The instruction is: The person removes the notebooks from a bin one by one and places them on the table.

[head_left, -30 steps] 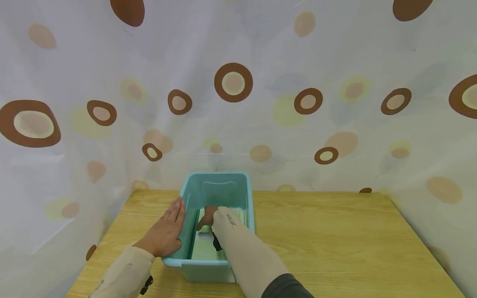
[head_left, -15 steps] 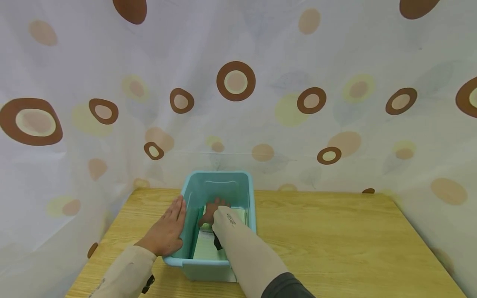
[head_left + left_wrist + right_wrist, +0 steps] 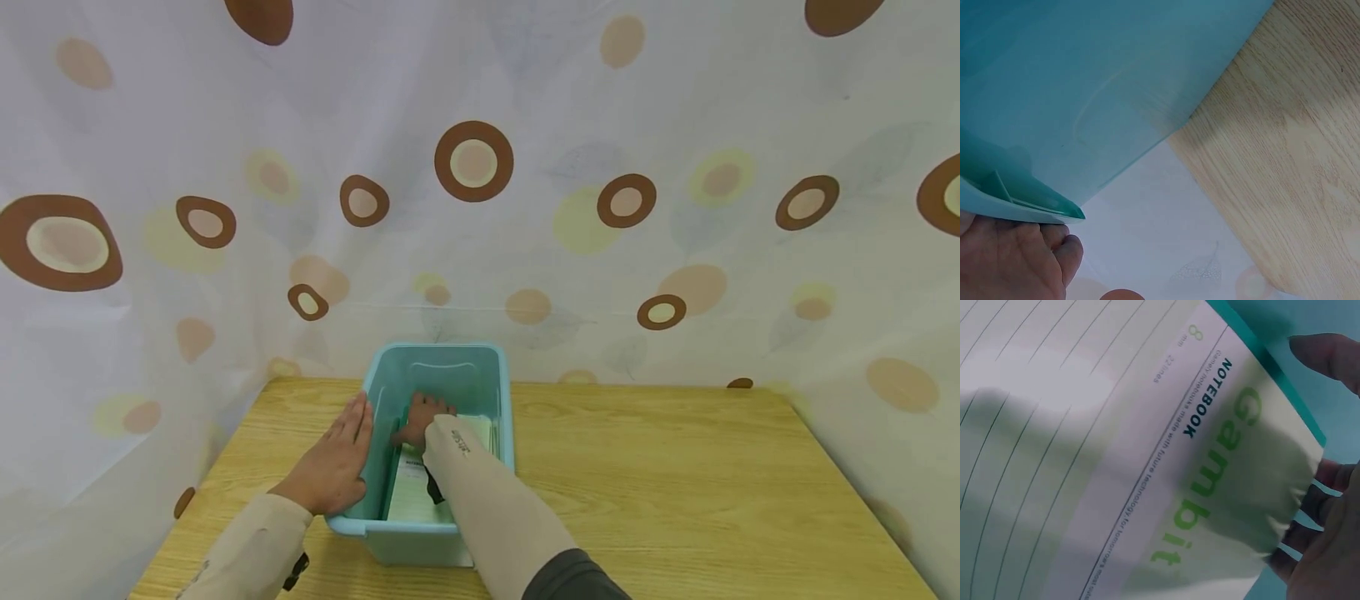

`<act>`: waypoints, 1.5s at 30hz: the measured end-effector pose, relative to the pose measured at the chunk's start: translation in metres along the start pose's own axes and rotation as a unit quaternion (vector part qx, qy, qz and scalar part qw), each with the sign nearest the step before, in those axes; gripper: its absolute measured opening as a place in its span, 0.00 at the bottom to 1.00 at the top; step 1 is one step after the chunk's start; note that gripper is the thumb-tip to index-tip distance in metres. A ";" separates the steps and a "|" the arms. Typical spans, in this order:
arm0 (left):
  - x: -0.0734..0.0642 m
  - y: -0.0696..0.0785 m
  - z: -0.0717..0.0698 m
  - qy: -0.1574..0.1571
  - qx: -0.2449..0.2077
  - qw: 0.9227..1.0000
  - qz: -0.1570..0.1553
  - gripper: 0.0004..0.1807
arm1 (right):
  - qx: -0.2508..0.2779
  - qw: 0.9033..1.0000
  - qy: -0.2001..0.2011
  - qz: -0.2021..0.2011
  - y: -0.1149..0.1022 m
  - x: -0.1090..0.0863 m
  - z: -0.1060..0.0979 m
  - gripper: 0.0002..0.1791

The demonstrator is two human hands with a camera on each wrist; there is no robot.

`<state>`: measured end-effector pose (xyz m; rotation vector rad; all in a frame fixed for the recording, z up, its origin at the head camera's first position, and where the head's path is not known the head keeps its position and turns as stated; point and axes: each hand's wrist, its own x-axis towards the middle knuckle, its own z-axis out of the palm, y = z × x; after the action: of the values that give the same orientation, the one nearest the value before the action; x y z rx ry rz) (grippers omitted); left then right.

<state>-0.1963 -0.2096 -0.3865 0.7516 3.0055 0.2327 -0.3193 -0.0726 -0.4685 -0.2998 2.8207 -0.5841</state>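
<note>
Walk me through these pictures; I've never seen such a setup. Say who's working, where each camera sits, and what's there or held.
There's no machine: these are a person's bare hands. The wide view comes from a camera worn on the head; each close-up, from one on a wrist. On a yellowish wood-grained table stands a light-blue rectangular plastic bin. The left hand rests against its left side. The right hand reaches inside, fingers at the edge of a pale-green ruled paper notebook marked Gambit; whether it grips it is unclear.
</note>
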 end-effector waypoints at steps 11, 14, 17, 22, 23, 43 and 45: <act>0.001 -0.001 0.000 0.000 -0.001 1.000 0.002 0.44 | -0.038 0.999 0.005 -0.008 -0.007 -0.002 -0.007 0.42; 0.001 -0.001 -0.001 -0.002 -0.004 1.000 0.002 0.44 | -0.049 0.999 0.014 -0.011 -0.008 -0.001 -0.005 0.41; 0.000 0.000 -0.001 0.000 -0.005 1.000 0.003 0.44 | -0.054 0.998 0.021 -0.013 -0.008 -0.001 -0.005 0.41; 0.000 0.000 -0.001 0.006 -0.003 1.000 0.006 0.45 | -0.060 0.998 0.029 -0.019 -0.009 0.000 -0.005 0.40; 0.000 0.000 -0.001 0.006 -0.004 1.000 0.005 0.45 | -0.063 0.997 0.031 -0.020 -0.009 0.000 -0.006 0.40; 0.000 0.000 -0.001 -0.002 0.000 1.000 0.002 0.44 | -0.113 0.987 0.098 -0.059 -0.020 -0.004 -0.022 0.37; 0.000 0.000 -0.001 -0.005 0.000 1.000 0.000 0.44 | -0.121 0.985 0.106 -0.063 -0.021 -0.004 -0.024 0.36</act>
<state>-0.1964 -0.2102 -0.3851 0.7499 2.9951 0.2291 -0.3192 -0.0824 -0.4377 -0.4900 3.1018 -0.3104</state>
